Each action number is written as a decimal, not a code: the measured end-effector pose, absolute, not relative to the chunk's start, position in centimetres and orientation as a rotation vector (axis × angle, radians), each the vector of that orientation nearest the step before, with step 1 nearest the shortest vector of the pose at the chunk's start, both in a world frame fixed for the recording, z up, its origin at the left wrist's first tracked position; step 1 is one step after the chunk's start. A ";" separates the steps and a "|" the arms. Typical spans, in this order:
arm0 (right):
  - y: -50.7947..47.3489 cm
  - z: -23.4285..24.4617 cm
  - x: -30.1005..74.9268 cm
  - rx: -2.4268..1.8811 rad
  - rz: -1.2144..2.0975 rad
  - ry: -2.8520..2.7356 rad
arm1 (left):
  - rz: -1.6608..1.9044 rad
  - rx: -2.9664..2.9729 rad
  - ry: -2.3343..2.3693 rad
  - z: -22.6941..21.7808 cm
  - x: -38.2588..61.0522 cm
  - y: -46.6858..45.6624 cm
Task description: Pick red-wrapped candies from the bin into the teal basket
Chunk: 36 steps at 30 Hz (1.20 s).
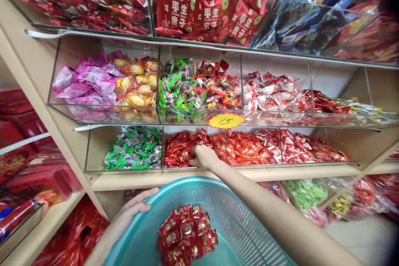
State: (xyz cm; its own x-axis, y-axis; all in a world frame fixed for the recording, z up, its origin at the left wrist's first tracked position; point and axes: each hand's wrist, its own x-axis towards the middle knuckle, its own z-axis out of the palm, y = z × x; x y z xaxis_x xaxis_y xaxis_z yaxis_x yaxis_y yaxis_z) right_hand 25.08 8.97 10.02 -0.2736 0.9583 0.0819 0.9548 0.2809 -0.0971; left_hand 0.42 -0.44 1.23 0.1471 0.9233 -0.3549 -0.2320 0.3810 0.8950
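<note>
My left hand (134,208) grips the rim of a teal plastic basket (249,220), its fingers curled over the left edge. Inside the basket lies a small heap of red-wrapped candies (187,232). At the lowest shelf, my right hand (204,157) reaches into a clear bin of small red-wrapped candies (179,147). Its fingers are curled among them, and whatever they grip is hidden. Orange-red wrapped candies (249,147) lie in the compartment just to the right. Green-and-silver wrapped candies (134,147) fill the one to the left.
Above, a clear bin row holds purple packets (90,79) and yellow-looking sweets (137,87), with a yellow price tag (226,120) marked 15 on its front. Larger red packets (212,8) fill the top row. A wooden shelf edge (131,181) runs just behind the basket.
</note>
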 end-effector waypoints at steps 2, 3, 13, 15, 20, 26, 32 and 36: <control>8.8 10.2 25.2 -1.803 0.029 -2.423 | 0.976 0.783 1.076 1.3 0.5 -0.4; 8.8 10.3 25.4 -1.794 0.025 -2.428 | 0.980 0.773 1.058 1.4 0.5 -0.4; 5.9 11.1 29.5 -1.394 0.082 -2.290 | 0.962 0.731 1.112 1.6 0.5 -0.4; 4.4 10.7 30.1 -1.257 0.145 -2.270 | 0.967 0.722 1.112 1.7 0.7 -0.5; 1.2 7.9 30.7 -1.189 0.269 -2.278 | 0.964 0.742 1.129 1.9 1.2 -0.5; 0.4 4.1 30.1 -1.280 0.328 -2.508 | 0.931 0.787 1.146 1.4 0.9 -0.5; -0.4 3.4 28.0 -1.412 0.261 -2.734 | 0.942 0.795 1.136 1.1 0.6 -0.5; -0.6 3.2 27.0 -1.406 0.187 -2.792 | 0.934 0.779 1.119 1.4 0.7 -0.5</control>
State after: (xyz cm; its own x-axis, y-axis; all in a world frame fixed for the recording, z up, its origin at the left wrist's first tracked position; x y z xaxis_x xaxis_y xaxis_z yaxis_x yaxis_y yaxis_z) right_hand 26.97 -0.57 3.22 -0.5970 0.8010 -0.0447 0.7998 0.5900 -0.1107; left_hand 0.74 -0.52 1.45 0.1586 0.9085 -0.3866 -0.2178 0.4141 0.8838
